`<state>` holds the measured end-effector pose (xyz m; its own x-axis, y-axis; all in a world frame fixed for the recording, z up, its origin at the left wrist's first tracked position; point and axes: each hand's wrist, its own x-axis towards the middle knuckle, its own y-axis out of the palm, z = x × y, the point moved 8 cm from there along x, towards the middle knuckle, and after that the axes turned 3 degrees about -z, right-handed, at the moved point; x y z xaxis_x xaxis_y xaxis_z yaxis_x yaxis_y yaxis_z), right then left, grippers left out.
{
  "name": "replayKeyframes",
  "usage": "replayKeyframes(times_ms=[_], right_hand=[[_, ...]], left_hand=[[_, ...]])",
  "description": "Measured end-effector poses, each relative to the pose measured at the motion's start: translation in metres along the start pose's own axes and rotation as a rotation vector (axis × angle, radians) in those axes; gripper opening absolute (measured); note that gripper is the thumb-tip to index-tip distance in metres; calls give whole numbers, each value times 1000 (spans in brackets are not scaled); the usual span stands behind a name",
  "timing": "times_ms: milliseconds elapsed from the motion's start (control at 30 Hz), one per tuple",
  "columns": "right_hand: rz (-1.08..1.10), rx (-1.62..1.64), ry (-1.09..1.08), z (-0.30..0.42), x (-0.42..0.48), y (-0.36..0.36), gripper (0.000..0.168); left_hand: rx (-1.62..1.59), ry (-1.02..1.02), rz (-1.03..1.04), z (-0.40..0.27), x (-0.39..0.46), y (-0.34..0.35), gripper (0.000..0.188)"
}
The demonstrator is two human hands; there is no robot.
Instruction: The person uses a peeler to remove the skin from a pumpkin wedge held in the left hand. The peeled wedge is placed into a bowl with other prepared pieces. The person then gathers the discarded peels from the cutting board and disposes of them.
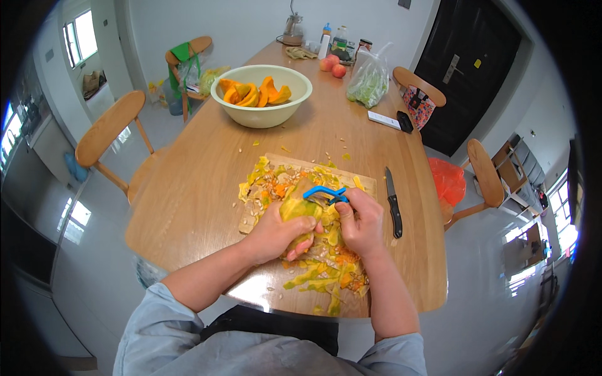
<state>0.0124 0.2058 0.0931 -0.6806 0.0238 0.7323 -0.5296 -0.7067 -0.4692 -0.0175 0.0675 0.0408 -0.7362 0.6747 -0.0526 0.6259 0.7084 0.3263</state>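
Note:
My left hand [282, 232] grips a piece of pumpkin [296, 207] whose rind is partly pared to yellow and green. A blue peeler [325, 191] is in my right hand [362, 218], its head against the upper side of the piece. Under both hands lies a wooden cutting board [324, 165], largely covered by peel strips [335, 230], orange pulp and seeds. More peel [310, 278] has spread onto the table on the near side. The inner side of the pumpkin piece is hidden from view.
A kitchen knife [392, 202] lies right of the board. Beyond it, a pale bowl [262, 116] holds pumpkin pieces [254, 94]. Farther back are a bag of greens [369, 84], several red fruits [333, 65], a white box [384, 119] and bottles [339, 37]. Chairs [113, 127] flank the wooden table [188, 188].

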Motion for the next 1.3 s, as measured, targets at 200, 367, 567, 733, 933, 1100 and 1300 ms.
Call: replayKeyframes(times_ms=[200,367,567,733,933,1100,1300], right_hand=[[2,-5,-44,9,3,0,9],[68,-91,-153,16,2,0,9],[90,-114,-232,22,3,-4,11],[99,-101,-275,27,3,-6,14],[71,-103,-313,32,4,-7,9],[95,-130,-302,36,3,-7,11],[70,-198,-288,39,4,-6,10]], left_hand=[[45,65,-17,2,3,3,24],[-152,48,50,0,8,-4,30],[-359,-35,202,4,9,0,38],[-414,-74,257,7,9,2,40],[-349,-115,220,10,6,4,35],[-276,-90,235,7,7,8,25],[-119,-63,142,-2,3,8,17]])
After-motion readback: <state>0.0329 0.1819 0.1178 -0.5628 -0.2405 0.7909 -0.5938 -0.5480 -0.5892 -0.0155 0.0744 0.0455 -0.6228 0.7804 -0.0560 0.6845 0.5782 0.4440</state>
